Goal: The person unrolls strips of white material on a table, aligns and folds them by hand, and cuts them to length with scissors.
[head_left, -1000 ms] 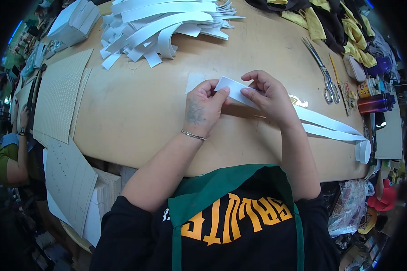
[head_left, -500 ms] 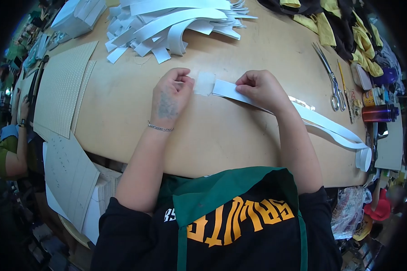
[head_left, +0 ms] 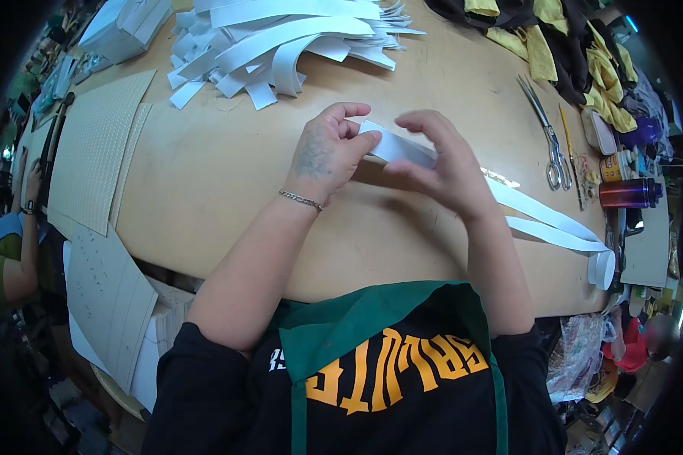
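Observation:
My left hand (head_left: 328,154), with a chain bracelet at its wrist, pinches the end of a long white strip (head_left: 399,147) between thumb and fingers. That end is lifted over the table. Thumb and fingers of my right hand (head_left: 442,162) are spread apart around the strip a little further along, slightly blurred, and do not grip it. Beyond my right wrist the strip runs down to the table's right edge, where it ends in a loose loop (head_left: 601,269). The translucent patch under the strip's end cannot be seen now.
A pile of white strips (head_left: 281,45) lies at the back, beside a white box (head_left: 125,29). Scissors (head_left: 546,133), a yellow pencil (head_left: 567,125) and a purple bottle (head_left: 630,192) are on the right. Textured sheets (head_left: 99,152) cover the left edge. Black and yellow cloth (head_left: 542,49) lies back right.
My left hand has moved right and taken hold of the strip's end, which has come up off the table. My right hand has let go of the strip and spread its fingers.

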Available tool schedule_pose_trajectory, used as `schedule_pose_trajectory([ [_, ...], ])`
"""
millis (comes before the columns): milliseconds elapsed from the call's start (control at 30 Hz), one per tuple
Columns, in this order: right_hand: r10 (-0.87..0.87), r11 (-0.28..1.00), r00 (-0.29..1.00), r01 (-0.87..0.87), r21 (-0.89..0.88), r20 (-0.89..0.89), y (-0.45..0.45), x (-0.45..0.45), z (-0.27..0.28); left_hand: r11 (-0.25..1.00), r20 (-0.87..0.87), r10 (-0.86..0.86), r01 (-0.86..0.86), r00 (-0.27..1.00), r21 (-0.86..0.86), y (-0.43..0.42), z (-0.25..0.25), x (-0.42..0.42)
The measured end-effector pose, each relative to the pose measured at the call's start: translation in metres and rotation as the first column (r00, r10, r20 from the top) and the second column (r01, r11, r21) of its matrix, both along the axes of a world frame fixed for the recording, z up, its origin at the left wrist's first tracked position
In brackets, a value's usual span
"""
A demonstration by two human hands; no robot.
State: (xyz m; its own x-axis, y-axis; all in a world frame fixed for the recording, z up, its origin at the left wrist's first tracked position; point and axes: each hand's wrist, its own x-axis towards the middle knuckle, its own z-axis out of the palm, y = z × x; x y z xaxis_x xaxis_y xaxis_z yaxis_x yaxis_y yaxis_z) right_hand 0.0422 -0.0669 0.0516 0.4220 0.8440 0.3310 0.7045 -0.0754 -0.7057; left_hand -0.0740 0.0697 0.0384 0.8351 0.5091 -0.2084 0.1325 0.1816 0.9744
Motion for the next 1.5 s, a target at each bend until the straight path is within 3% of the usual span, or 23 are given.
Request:
schedule_pose_trajectory([
  [33, 0.013, 0.992, 0.979, -0.038, 0.123, 0.204, 0.002, -0.005, 0.000, 1.000, 0.007, 0.005, -0.005, 1.000, 0.024, -0.001, 0.000, 0.000],
  [67, 0.006, 0.996, 0.956, -0.033, 0.085, 0.295, 0.003, -0.007, -0.006, 0.999, 0.015, 0.010, -0.011, 1.000, 0.049, -0.002, 0.000, -0.001],
  [200, 0.053, 0.992, 0.972, -0.078, 0.099, 0.230, 0.005, -0.010, -0.014, 0.995, 0.036, 0.029, -0.032, 0.999, 0.093, -0.005, 0.002, -0.004],
  [700, -0.018, 0.985, 0.944, -0.041, 0.169, 0.329, 0.004, -0.011, -0.022, 0.993, 0.045, 0.037, -0.042, 0.998, 0.113, -0.007, -0.005, -0.003],
  [900, -0.015, 0.977, 0.957, -0.047, 0.207, 0.291, 0.005, -0.011, -0.028, 0.997, 0.085, 0.073, -0.069, 0.994, -0.046, -0.006, -0.009, -0.001],
  [1200, 0.113, 0.982, 0.968, -0.143, 0.122, 0.226, 0.021, -0.016, -0.035, 0.983, -0.041, 0.124, -0.128, 0.991, -0.133, 0.013, -0.018, -0.020],
  [1267, 0.113, 0.989, 0.967, -0.131, 0.065, 0.229, 0.020, -0.013, -0.035, 0.983, -0.026, 0.134, -0.129, 0.991, 0.132, 0.015, -0.025, -0.019],
  [1367, 0.107, 0.994, 0.967, -0.101, -0.037, 0.232, 0.012, -0.003, -0.035, 0.857, 0.053, 0.239, -0.236, 0.969, 0.459, 0.025, -0.036, -0.021],
  [1400, 0.106, 0.994, 0.969, -0.097, -0.054, 0.224, 0.011, -0.003, -0.034, 0.787, 0.097, 0.279, -0.285, 0.956, 0.547, 0.028, -0.037, -0.023],
  [1500, 0.120, 0.991, 0.963, -0.100, -0.092, 0.240, 0.012, -0.002, -0.031, 0.716, 0.109, 0.166, -0.196, 0.980, 0.670, 0.029, -0.037, -0.033],
])
